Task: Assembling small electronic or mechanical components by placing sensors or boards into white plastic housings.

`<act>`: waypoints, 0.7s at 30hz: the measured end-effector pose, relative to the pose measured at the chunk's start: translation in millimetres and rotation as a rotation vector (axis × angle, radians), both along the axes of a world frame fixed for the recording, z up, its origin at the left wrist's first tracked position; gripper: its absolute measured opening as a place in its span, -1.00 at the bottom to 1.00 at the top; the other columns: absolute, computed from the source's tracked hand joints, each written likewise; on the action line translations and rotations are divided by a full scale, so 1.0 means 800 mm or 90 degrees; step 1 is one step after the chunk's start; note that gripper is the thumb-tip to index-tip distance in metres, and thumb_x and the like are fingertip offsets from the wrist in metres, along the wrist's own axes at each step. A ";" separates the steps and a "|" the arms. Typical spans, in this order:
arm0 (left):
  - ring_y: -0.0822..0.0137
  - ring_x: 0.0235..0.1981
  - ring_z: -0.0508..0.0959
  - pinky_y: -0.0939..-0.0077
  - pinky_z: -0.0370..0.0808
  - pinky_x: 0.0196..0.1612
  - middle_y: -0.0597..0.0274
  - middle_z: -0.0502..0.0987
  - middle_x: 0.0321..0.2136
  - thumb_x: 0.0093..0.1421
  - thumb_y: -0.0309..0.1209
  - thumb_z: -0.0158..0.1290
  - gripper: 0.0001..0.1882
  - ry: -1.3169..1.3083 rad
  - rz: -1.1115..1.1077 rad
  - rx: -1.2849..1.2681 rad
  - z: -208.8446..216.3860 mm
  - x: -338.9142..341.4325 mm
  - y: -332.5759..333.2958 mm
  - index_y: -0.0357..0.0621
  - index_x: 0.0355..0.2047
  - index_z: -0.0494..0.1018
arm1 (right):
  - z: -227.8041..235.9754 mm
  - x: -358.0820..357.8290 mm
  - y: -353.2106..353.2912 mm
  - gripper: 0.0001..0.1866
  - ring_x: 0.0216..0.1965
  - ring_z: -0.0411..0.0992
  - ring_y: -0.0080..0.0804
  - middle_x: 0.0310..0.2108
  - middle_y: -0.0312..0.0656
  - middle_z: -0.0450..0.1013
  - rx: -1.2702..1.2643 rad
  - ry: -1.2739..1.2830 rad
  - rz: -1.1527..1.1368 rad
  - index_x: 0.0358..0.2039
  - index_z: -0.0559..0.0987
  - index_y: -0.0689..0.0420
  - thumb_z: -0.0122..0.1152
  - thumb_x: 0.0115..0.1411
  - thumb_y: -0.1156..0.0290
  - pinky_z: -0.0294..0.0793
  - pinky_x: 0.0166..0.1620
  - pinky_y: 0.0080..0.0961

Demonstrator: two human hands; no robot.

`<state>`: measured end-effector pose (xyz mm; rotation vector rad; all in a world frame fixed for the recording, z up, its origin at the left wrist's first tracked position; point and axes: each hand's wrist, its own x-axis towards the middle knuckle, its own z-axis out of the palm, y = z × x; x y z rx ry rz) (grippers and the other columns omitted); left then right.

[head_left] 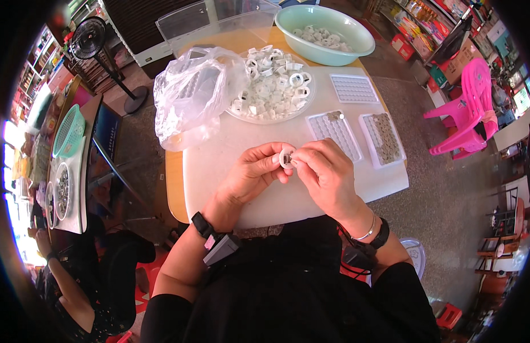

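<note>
Between my two hands, above the near part of the table, is a small round white plastic part with a dark opening in its middle. My left hand is closed, pinching its left rim with thumb and fingers. My right hand is also closed, its fingertips pressed together at the part's right side; what they pinch is too small to make out. Beyond my hands, a heap of similar white plastic parts fills a round tray. To the right lie a white grid tray and a second tray of small grey pieces.
A clear plastic bag lies left of the heap. A pale green basin with more white parts stands at the back right, near another grid tray. A pink chair stands right of the table; another person sits at the left.
</note>
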<state>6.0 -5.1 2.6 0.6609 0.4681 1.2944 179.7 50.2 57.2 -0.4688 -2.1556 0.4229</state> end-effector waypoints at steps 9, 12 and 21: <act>0.39 -0.25 0.50 0.54 0.49 -0.20 0.19 0.49 -0.25 0.27 -0.40 -0.04 -0.70 0.003 0.009 -0.001 -0.001 0.001 -0.001 -0.31 -0.04 0.38 | -0.005 0.000 0.000 -0.80 -0.39 0.41 -0.21 -0.43 -0.20 0.40 -0.002 0.002 0.000 -0.39 0.46 0.19 0.19 -0.08 0.66 0.43 -0.37 -0.34; 0.38 -0.25 0.51 0.53 0.49 -0.19 0.18 0.49 -0.24 0.27 -0.42 -0.05 -0.70 0.003 0.014 -0.010 -0.002 0.002 0.000 -0.32 -0.04 0.38 | -0.007 -0.001 0.002 -0.79 -0.39 0.40 -0.21 -0.43 -0.20 0.40 -0.005 -0.002 0.005 -0.38 0.46 0.20 0.19 -0.08 0.67 0.43 -0.36 -0.35; 0.39 -0.27 0.52 0.51 0.49 -0.16 0.18 0.51 -0.24 0.26 -0.41 -0.03 -0.69 0.089 0.036 -0.022 -0.001 0.004 -0.001 -0.33 -0.04 0.40 | -0.004 0.003 0.004 -0.86 -0.41 0.41 -0.22 -0.44 -0.18 0.42 -0.038 -0.055 0.004 -0.39 0.51 0.20 0.20 -0.01 0.66 0.42 -0.37 -0.38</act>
